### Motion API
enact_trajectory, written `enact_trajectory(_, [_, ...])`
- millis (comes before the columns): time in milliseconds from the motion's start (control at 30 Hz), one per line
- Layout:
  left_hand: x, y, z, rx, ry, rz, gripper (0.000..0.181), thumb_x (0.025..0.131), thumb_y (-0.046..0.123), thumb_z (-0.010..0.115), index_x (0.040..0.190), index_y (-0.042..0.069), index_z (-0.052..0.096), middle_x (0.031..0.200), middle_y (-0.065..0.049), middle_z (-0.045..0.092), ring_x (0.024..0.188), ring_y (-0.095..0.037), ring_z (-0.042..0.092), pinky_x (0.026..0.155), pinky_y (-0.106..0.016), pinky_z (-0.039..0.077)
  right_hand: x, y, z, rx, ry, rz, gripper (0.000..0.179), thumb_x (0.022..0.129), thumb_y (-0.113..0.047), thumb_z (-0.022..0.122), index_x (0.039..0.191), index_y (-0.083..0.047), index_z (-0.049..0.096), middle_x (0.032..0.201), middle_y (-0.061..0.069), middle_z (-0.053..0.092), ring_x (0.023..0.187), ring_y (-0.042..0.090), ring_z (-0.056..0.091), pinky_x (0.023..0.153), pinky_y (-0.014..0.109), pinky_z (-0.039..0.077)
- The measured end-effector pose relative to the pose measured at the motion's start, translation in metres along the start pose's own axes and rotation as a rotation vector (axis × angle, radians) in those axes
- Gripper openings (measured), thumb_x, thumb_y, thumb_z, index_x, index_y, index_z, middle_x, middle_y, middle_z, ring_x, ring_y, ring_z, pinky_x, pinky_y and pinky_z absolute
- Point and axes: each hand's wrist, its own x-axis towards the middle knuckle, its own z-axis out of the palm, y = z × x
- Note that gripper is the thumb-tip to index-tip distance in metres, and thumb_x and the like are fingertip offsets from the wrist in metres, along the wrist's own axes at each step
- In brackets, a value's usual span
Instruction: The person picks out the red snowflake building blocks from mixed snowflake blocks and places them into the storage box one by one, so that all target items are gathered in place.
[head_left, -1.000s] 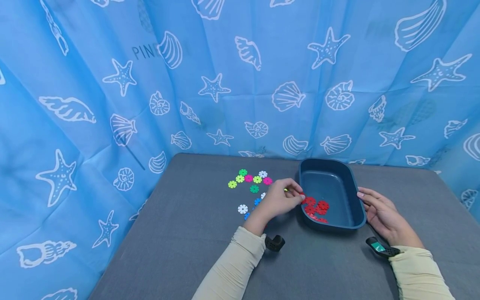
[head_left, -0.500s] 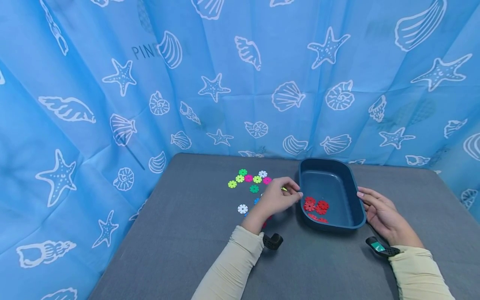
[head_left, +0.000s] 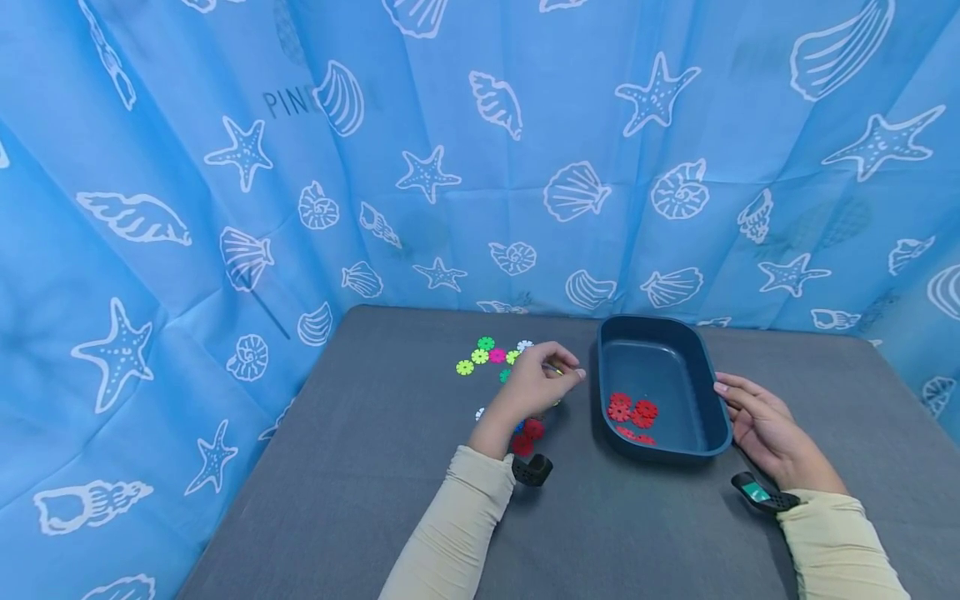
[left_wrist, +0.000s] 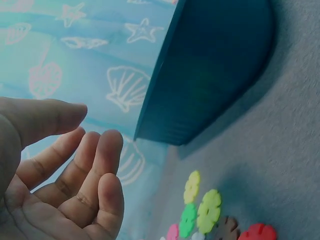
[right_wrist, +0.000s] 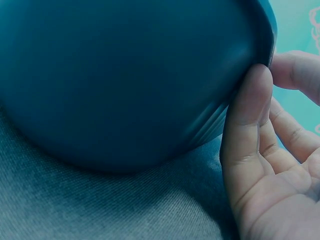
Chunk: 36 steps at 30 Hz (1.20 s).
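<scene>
My left hand point(head_left: 531, 383) hovers over the snowflake discs left of the box, fingers loosely curved. In the left wrist view its thumb and fingers point(left_wrist: 85, 155) stand apart with nothing between them. Close to that wrist lie red snowflake discs point(head_left: 534, 429), partly hidden by the arm. The dark blue plastic box point(head_left: 723, 417) holds several red snowflake discs point(head_left: 645, 410) in its near left part. My right hand point(head_left: 772, 437) holds the box's right side at the rim; in the right wrist view fingers point(right_wrist: 252, 100) lie against the outer wall, thumb tip at the edge.
Yellow-green point(head_left: 465, 367), green point(head_left: 486, 343), pink point(head_left: 497, 355) and white point(head_left: 524, 345) snowflake discs are spread on the grey table point(head_left: 360, 467) left of the box. A blue curtain point(head_left: 480, 208) with white shells and starfish hangs behind the table.
A red snowflake disc pinched in my left hand at the box's left rim is let go. That hand has then drawn back left over the loose discs. The right hand and box stay put.
</scene>
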Motion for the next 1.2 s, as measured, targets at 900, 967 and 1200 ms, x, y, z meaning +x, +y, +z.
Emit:
enact_trajectory(900, [0.000, -0.001, -0.031, 0.003, 0.096, -0.024, 0.015, 0.101, 0.028, 0.075, 0.109, 0.015, 0.073, 0.107, -0.002, 0.071, 0.091, -0.019, 0.068, 0.081, -0.033, 0.059, 0.001, -0.004, 0.001, 0.017, -0.005, -0.006, 0.023, 0.112, -0.012, 0.052, 0.119, -0.019, 0.073, 0.110, -0.004, 0.077, 0.094, 0.011, 0.074, 0.077, 0.029, 0.063])
enact_trajectory(967, [0.000, 0.000, -0.033, -0.006, 0.098, -0.022, 0.016, 0.101, 0.027, 0.075, 0.110, 0.014, 0.073, 0.108, -0.003, 0.071, 0.093, -0.022, 0.070, 0.081, -0.033, 0.059, 0.001, -0.004, 0.001, 0.020, -0.001, -0.003, 0.023, 0.112, -0.012, 0.053, 0.119, -0.019, 0.073, 0.109, -0.004, 0.077, 0.094, 0.011, 0.074, 0.077, 0.030, 0.063])
enact_trajectory(1200, [-0.001, 0.003, -0.045, -0.023, 0.106, -0.033, 0.018, 0.101, 0.028, 0.074, 0.112, 0.015, 0.073, 0.109, -0.005, 0.071, 0.098, -0.030, 0.073, 0.080, -0.034, 0.059, 0.004, -0.003, 0.001, 0.024, -0.005, -0.007, 0.023, 0.112, -0.012, 0.053, 0.119, -0.019, 0.074, 0.110, -0.003, 0.078, 0.094, 0.011, 0.074, 0.077, 0.030, 0.064])
